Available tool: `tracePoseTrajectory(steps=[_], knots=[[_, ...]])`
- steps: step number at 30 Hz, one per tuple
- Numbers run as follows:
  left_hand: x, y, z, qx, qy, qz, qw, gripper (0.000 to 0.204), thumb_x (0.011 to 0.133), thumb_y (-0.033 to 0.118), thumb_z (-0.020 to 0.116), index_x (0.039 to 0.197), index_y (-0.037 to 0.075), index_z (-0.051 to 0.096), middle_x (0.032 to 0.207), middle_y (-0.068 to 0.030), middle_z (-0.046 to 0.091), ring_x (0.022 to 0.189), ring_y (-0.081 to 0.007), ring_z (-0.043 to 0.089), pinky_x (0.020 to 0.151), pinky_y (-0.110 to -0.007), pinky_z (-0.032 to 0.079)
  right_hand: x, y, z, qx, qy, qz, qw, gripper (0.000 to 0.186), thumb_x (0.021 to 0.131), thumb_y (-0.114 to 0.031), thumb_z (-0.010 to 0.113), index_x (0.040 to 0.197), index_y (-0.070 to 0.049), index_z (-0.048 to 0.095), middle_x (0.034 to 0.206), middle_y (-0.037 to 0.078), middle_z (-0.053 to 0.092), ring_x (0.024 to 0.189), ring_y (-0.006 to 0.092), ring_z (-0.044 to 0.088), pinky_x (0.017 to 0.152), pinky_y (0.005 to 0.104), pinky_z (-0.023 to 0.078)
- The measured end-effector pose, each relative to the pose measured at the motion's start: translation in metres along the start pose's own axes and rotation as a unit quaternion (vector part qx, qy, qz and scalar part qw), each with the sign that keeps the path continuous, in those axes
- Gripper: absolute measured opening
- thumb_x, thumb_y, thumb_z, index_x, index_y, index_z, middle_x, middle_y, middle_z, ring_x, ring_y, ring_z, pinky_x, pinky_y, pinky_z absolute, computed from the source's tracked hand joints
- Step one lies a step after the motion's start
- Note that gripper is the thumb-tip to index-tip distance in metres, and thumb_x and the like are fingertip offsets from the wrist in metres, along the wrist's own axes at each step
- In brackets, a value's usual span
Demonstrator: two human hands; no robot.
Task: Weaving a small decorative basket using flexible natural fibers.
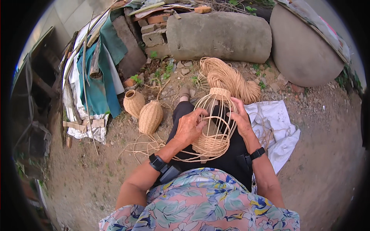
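A half-woven basket (210,144) rests on my lap, with upright ribs rising to a woven neck (219,91) and loose strands trailing from its lower band. My left hand (190,127) is at its left side, fingers curled on a strand among the ribs. My right hand (241,119) grips the ribs on its right side with bent fingers. Two finished wicker vessels (150,117) lie on the ground to my left, near loose cord (142,144). A large coiled bundle of tan cord (235,81) lies beyond the basket.
A white sack (277,134) lies to my right. Ahead are a concrete block (217,36), stacked bricks (154,36) and a round slab (304,50). A pile of teal and white sheeting (102,81) with sticks stands at left, and a dark structure (31,115) beyond it.
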State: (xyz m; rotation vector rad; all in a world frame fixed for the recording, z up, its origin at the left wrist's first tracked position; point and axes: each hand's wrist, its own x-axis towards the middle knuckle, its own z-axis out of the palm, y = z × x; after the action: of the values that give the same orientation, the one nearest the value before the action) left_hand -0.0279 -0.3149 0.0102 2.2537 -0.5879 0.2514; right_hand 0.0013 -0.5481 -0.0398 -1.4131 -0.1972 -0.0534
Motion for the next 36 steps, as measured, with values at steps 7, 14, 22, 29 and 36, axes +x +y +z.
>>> tracePoseTrajectory(steps=[7,14,22,29,36], knots=[[-0.017,-0.042,-0.024,-0.289,0.007,-0.199,0.936,0.025,0.085,-0.001,0.064,0.107,0.007,0.056,0.071,0.0009,0.056,0.061,-0.0064,0.057,0.051,-0.020,0.049,0.003,0.003,-0.004,-0.049,-0.013,0.017,0.999,0.065,0.077,-0.016,0.060,0.138,-0.006,0.039,0.138,0.010,0.043,0.126,0.0237,0.040,0.105,0.0349,0.033],[-0.090,-0.214,-0.168,-0.132,0.191,-0.270,0.935,0.023,0.081,-0.004,0.059,0.099,0.009,0.056,0.069,-0.0002,0.058,0.059,-0.0073,0.058,0.049,-0.022,0.049,0.004,-0.006,-0.006,-0.068,-0.024,0.012,0.997,0.064,0.077,-0.015,0.060,0.136,-0.003,0.039,0.139,0.015,0.044,0.134,0.0256,0.036,0.111,0.0363,0.027],[-0.035,-0.121,-0.121,0.267,0.036,-0.085,0.959,0.033,0.078,0.018,0.073,0.109,0.010,0.063,0.109,-0.0154,0.065,0.094,-0.0367,0.064,0.081,-0.044,0.051,0.007,0.001,-0.009,-0.059,-0.022,-0.019,0.998,0.063,0.078,-0.017,0.058,0.137,-0.005,0.039,0.136,0.015,0.046,0.134,0.0255,0.037,0.111,0.0395,0.027],[-0.027,-0.037,-0.041,0.061,-0.140,0.066,0.986,0.027,0.092,0.025,0.062,0.084,-0.001,0.062,0.074,-0.0133,0.063,0.065,-0.0252,0.060,0.062,-0.036,0.048,0.012,0.005,-0.006,-0.117,-0.028,-0.014,0.993,0.061,0.078,-0.017,0.057,0.137,-0.011,0.040,0.136,0.010,0.041,0.130,0.0292,0.038,0.108,0.0371,0.033],[-0.056,-0.152,-0.124,0.095,-0.081,-0.081,0.989,0.031,0.094,0.027,0.057,0.082,0.000,0.064,0.070,-0.0159,0.062,0.063,-0.0317,0.060,0.060,-0.039,0.046,0.010,-0.006,-0.009,-0.096,-0.032,0.034,0.994,0.060,0.078,-0.014,0.058,0.135,-0.010,0.041,0.140,0.010,0.041,0.127,0.0266,0.038,0.105,0.0367,0.034]])
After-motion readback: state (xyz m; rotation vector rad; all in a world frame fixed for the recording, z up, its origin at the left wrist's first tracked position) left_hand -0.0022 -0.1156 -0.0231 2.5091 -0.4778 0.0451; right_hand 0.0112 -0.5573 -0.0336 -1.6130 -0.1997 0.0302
